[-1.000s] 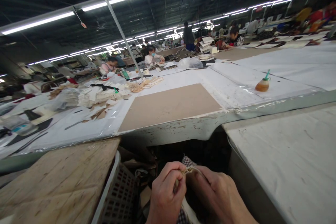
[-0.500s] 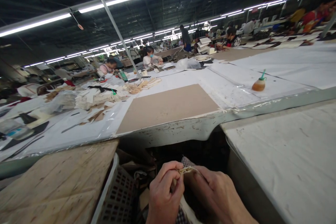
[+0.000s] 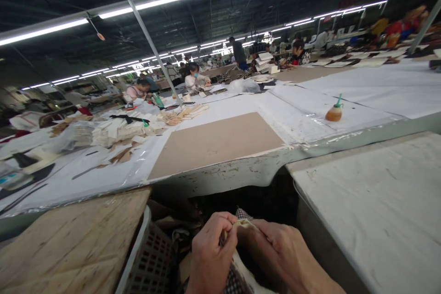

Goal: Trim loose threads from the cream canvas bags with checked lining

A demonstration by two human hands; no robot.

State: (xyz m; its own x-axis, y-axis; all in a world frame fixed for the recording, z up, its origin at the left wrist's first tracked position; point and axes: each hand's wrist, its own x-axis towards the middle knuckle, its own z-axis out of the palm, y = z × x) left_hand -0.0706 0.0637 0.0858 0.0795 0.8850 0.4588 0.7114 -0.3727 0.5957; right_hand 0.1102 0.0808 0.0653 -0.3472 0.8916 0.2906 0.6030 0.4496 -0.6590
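Note:
My left hand and my right hand meet low in the picture, in the gap below the table edge. Between their fingertips stretches a pale cream strip, thin and slightly slack, pinched at both ends. Its exact kind I cannot make out. Dark-and-white checked cloth shows under my left hand, and a bit of the same check rises behind the fingers. A light cream edge runs down between my wrists. My fingers are closed on both sides, hiding part of what they grip.
A brown board lies on the white-covered table. To its right stands a bottle of amber liquid with a green nozzle. Fabric pieces pile up at left. A plastic basket is beside my left hand. People work farther back.
The view has shifted slightly, so the table items sit a little further left. Both hands keep their pinch on the pale strip, with only slight finger movement.

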